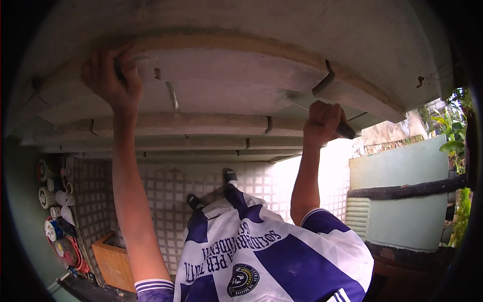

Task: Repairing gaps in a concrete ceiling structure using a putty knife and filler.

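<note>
My left hand [113, 78] is raised at the upper left, its fingers curled over the edge of a long pale ledge [211, 43]. A dark patch shows between its thumb and fingers; I cannot tell whether it is shadow or a thing. At the upper right my right hand [323, 121] is closed in a fist round a dark-handled tool [345, 130]. The handle's end sticks out below the fist, and a thin pale blade seems to point up and left toward the ledge's underside. The blade's exact shape is hard to make out.
More pale ledges [181, 123] run across below the first, with dark gaps at their joints. My sandalled feet stand on a tiled floor [173, 176]. At left are an orange-brown wooden box [113, 259] and containers with red cord [75, 251]. A pale green panel [402, 166] and plants stand at right.
</note>
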Demonstrator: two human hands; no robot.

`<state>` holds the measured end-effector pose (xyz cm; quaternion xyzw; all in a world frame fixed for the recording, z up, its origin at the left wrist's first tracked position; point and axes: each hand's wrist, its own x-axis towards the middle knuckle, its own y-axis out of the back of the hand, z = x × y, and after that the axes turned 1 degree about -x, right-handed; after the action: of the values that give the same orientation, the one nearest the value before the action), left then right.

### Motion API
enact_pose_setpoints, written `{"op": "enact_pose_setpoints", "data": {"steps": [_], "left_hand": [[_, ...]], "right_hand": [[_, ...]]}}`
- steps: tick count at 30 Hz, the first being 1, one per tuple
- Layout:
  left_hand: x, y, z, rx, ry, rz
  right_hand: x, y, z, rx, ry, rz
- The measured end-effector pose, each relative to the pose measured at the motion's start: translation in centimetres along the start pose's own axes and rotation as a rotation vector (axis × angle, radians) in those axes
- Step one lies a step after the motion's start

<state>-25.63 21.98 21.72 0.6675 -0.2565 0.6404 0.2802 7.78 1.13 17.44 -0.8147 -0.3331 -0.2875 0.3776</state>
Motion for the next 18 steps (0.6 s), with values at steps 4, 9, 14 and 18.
{"op": "enact_pose_setpoints", "data": {"steps": [4, 9, 14, 18], "left_hand": [[0.0, 0.2, 0.0, -0.007, 0.009, 0.003], [-0.1, 0.3, 0.4, 0.021, 0.011, -0.058], [-0.1, 0.5, 0.3, 0.026, 0.003, -0.058], [-0.1, 0.4, 0.4, 0.027, 0.018, -0.041]], "right_hand": [[-0.3, -0.3, 0.6, -0.048, -0.061, 0.032], [-0.4, -0.3, 2.3, -0.044, -0.109, 0.045], [-0.6, 0.0, 0.1, -0.002, -0.025, 0.027], [-0.7, -0.4, 1.1, -0.107, -0.046, 0.051]]}}
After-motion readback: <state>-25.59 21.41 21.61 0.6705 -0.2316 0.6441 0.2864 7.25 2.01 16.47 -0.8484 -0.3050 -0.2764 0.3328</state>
